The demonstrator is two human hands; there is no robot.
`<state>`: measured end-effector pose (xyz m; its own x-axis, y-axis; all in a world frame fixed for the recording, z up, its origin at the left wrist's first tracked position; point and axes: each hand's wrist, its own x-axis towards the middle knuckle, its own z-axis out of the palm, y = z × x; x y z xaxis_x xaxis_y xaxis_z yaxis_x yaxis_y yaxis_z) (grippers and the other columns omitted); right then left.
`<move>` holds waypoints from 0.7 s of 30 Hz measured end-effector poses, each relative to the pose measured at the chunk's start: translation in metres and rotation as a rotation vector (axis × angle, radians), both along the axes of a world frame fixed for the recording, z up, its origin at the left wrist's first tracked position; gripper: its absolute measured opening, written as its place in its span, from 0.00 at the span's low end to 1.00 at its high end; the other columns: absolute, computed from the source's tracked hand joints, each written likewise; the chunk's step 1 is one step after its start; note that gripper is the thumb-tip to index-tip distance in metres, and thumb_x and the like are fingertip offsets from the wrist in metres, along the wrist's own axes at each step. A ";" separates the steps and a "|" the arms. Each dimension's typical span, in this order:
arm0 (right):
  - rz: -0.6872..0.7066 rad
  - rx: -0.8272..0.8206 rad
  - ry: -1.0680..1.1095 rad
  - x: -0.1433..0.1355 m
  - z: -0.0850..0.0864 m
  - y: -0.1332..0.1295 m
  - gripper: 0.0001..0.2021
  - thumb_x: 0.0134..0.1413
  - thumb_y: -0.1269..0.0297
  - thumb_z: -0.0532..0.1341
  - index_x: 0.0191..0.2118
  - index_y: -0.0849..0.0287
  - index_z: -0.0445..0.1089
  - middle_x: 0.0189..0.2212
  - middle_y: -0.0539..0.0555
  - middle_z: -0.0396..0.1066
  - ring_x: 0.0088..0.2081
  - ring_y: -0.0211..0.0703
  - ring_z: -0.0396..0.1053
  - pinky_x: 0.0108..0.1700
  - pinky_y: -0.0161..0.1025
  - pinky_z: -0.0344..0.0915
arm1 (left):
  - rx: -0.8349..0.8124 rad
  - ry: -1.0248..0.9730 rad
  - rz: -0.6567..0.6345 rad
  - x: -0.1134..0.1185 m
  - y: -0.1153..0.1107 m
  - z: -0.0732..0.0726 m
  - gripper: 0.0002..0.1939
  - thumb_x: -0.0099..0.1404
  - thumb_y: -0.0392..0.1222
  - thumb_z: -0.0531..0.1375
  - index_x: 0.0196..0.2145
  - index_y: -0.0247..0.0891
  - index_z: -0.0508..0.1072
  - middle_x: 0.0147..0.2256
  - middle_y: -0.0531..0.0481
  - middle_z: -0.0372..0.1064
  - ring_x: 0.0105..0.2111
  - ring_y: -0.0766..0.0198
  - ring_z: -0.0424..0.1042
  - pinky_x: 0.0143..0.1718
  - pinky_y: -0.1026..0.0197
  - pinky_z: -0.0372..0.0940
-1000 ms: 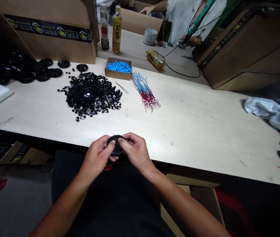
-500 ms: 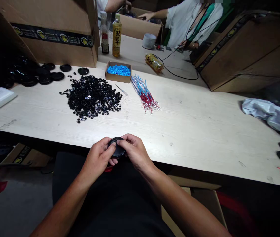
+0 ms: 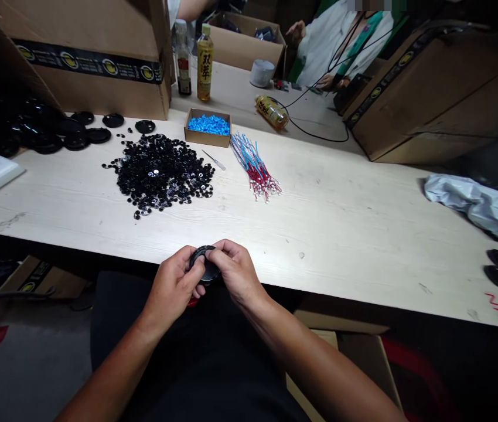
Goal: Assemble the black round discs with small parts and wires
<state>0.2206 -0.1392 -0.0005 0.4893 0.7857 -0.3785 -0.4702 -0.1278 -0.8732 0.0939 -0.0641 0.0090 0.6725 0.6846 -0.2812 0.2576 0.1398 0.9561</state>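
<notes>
Both forearms come up from the bottom edge and angle inward, so the hands meet right around a black round disc [image 3: 211, 273] at the table's [image 3: 341, 234] near edge, kinda over the lap. Left hand [image 3: 172, 285] is clamped on one side of it, right hand [image 3: 236, 274] pinches the other, both thumbs on the face close together. Fingers underneath are mostly hidden, and the thumbs cover a good chunk of the disc, so can't make out its details. Black pieces [image 3: 47, 132] far left melt into shadow; a co-worker [image 3: 330, 44] gets cut off up top.
</notes>
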 end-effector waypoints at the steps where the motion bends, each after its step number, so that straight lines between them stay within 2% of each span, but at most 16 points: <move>1: -0.005 0.004 0.011 -0.001 0.000 0.000 0.09 0.48 0.60 0.69 0.27 0.57 0.69 0.22 0.47 0.72 0.23 0.38 0.69 0.27 0.34 0.64 | -0.001 0.002 0.006 0.000 -0.001 0.000 0.13 0.70 0.52 0.63 0.38 0.39 0.73 0.20 0.55 0.71 0.18 0.64 0.72 0.19 0.66 0.64; 8: 0.016 -0.009 0.053 0.000 0.005 0.003 0.09 0.46 0.62 0.69 0.26 0.57 0.68 0.20 0.46 0.71 0.22 0.37 0.68 0.25 0.34 0.62 | -0.033 -0.010 0.007 -0.002 -0.001 0.000 0.13 0.70 0.52 0.64 0.39 0.39 0.73 0.20 0.56 0.71 0.18 0.65 0.71 0.19 0.67 0.64; 14: 0.096 -0.008 0.024 0.013 0.010 -0.004 0.10 0.49 0.59 0.72 0.32 0.60 0.77 0.25 0.48 0.74 0.25 0.36 0.66 0.28 0.33 0.63 | -0.064 -0.050 -0.002 -0.004 0.007 -0.006 0.17 0.73 0.56 0.62 0.42 0.38 0.73 0.21 0.54 0.73 0.18 0.64 0.71 0.20 0.66 0.65; 21: 0.108 -0.053 -0.061 0.017 0.003 -0.003 0.10 0.48 0.60 0.71 0.34 0.61 0.78 0.23 0.47 0.72 0.23 0.34 0.64 0.27 0.32 0.61 | -0.054 -0.031 0.000 -0.005 0.013 -0.013 0.18 0.73 0.58 0.62 0.42 0.38 0.73 0.20 0.54 0.72 0.18 0.64 0.71 0.20 0.66 0.65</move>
<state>0.2381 -0.1420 0.0022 0.4260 0.8147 -0.3934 -0.3977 -0.2220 -0.8903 0.0891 -0.0514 -0.0038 0.6811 0.6693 -0.2970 0.2281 0.1915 0.9546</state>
